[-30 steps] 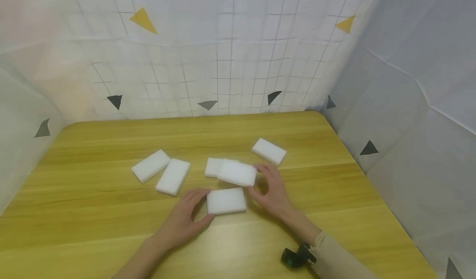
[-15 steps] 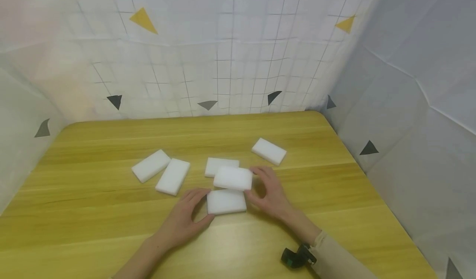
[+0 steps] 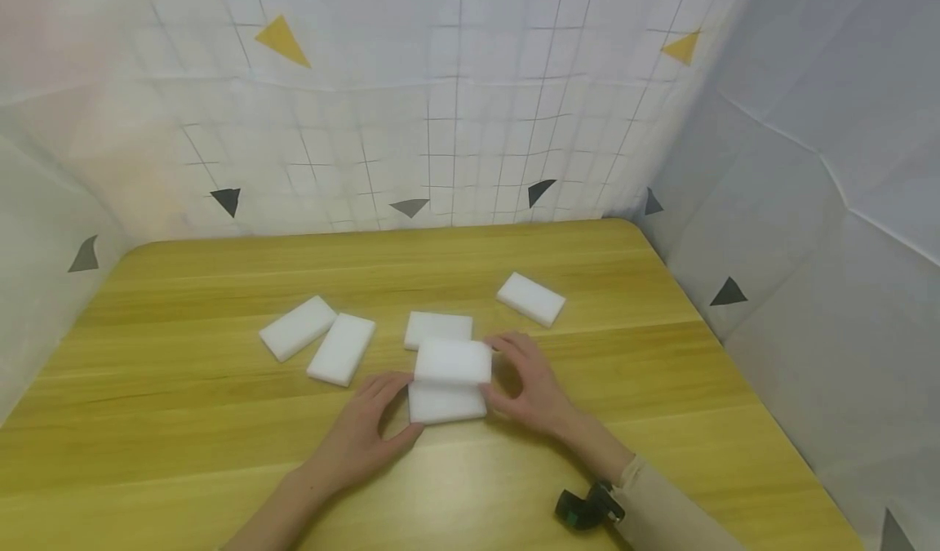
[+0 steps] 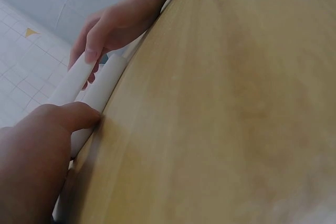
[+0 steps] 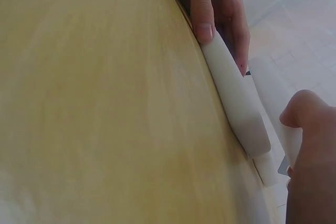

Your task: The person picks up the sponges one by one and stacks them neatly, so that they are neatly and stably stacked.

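In the head view, my left hand [image 3: 367, 427] grips the left end of a white sponge block [image 3: 446, 406] lying flat on the wooden table, thumb at the near edge and fingers at the far edge. My right hand [image 3: 539, 389] pinches a second white sponge block [image 3: 453, 361] by its right end. In the left wrist view this raised block [image 4: 72, 81] is above the flat block [image 4: 105, 83], with a gap between them. It covers the flat block's far part in the head view. Behind it lies another white sponge block [image 3: 438, 325], partly covered.
Two more white blocks lie at the left, one angled [image 3: 298, 328] and one close beside it [image 3: 341, 349]. Another white block [image 3: 532, 299] rests at the back right. Patterned cloth [image 3: 485, 110] hangs behind the wooden table [image 3: 220, 453]. A black wrist device [image 3: 589, 506] sits at my right sleeve.
My right hand has brought its sponge block left and toward me, from over the rear block to above the flat one. The left hand and the other blocks have stayed in place.
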Demonstrator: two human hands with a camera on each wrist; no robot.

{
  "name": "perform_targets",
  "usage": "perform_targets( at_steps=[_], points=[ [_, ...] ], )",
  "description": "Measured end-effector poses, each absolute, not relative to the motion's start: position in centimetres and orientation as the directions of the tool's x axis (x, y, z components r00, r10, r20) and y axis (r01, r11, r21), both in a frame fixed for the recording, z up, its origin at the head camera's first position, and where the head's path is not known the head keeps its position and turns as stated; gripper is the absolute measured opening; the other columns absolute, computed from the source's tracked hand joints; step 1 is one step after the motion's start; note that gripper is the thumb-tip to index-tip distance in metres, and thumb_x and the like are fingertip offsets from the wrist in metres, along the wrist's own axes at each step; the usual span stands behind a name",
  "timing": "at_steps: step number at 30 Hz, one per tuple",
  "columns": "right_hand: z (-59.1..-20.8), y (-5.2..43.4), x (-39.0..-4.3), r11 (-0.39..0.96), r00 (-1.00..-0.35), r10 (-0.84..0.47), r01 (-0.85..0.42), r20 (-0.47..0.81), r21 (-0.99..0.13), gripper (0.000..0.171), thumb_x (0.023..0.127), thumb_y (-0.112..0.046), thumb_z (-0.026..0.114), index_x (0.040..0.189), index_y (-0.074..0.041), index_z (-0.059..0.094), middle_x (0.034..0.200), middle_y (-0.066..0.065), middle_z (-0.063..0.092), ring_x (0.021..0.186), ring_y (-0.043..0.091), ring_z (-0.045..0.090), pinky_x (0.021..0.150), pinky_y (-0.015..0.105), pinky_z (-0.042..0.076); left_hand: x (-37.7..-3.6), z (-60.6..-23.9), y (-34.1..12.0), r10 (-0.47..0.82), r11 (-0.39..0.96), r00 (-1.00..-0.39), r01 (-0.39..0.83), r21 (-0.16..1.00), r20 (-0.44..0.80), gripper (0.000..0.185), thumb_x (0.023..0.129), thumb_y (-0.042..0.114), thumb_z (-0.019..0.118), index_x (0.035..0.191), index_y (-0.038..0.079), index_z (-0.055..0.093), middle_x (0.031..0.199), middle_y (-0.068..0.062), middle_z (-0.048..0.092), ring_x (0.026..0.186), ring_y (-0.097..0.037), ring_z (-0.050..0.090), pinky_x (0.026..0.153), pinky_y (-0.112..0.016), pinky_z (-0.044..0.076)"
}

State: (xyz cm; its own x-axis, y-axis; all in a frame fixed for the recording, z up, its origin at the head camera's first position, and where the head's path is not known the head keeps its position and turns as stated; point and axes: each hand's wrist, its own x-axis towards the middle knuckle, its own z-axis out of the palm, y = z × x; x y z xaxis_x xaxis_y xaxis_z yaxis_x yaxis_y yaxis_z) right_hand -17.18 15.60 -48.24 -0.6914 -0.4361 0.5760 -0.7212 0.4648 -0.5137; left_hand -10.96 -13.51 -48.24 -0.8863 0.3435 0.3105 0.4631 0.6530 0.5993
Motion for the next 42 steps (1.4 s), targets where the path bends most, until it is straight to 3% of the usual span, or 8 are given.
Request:
perform_targets(
  at_steps=[8,17,26,35,42],
  points=[
    [-48.32,15.69,-17.23,0.442,-0.661,-0.493,-0.751,0.566,-0.491,0.062,0.079,-0.025,0.079,0.133,-0.002,0.058,0.131,0.008,0.059,0.121,0.024,0.052,0.107,0.039,0.045,-10.99,-48.22,-13.46,0.344,0.658,-0.889,0.458,0.598,0.302,0.063,0.083,0.033,0.081,0.139,0.017,0.056,0.141,0.002,0.056,0.134,-0.019,0.048,0.114,-0.044,0.042],
    [-48.47,15.63,-17.34,0.378,-0.601,-0.545,-0.799,0.584,-0.468,0.064,0.080,-0.025,0.079,0.134,0.000,0.057,0.131,0.011,0.059,0.119,0.023,0.053,0.105,0.037,0.047,-10.94,-48.13,-13.50,0.349,0.656,-0.881,0.472,0.588,0.319,0.064,0.083,0.033,0.081,0.137,0.011,0.057,0.139,-0.003,0.058,0.133,-0.021,0.049,0.114,-0.043,0.042],
    [-48.57,15.67,-17.31,0.360,-0.574,-0.576,-0.818,0.582,-0.450,0.065,0.080,-0.024,0.080,0.136,0.000,0.056,0.134,0.011,0.058,0.123,0.025,0.053,0.108,0.039,0.046,-11.03,-48.14,-13.44,0.336,0.636,-0.888,0.460,0.619,0.314,0.064,0.082,0.030,0.083,0.138,0.014,0.055,0.138,0.001,0.059,0.132,-0.018,0.050,0.112,-0.042,0.044],
    [-48.30,15.74,-17.12,0.359,-0.579,-0.595,-0.812,0.557,-0.461,0.066,0.080,-0.026,0.079,0.137,-0.001,0.055,0.135,0.009,0.057,0.124,0.025,0.052,0.109,0.041,0.046,-10.92,-48.09,-13.38,0.317,0.657,-0.901,0.433,0.617,0.296,0.075,0.082,0.033,0.082,0.144,0.008,0.050,0.143,-0.005,0.056,0.134,-0.023,0.049,0.113,-0.044,0.043],
    [-48.14,15.68,-17.19,0.301,-0.533,-0.628,-0.838,0.567,-0.455,0.066,0.080,-0.024,0.079,0.137,0.000,0.055,0.134,0.009,0.057,0.124,0.024,0.052,0.109,0.039,0.046,-10.86,-48.05,-13.38,0.304,0.664,-0.907,0.420,0.619,0.291,0.079,0.081,0.033,0.083,0.145,0.005,0.048,0.141,-0.009,0.057,0.132,-0.026,0.051,0.112,-0.045,0.044]
  ],
)
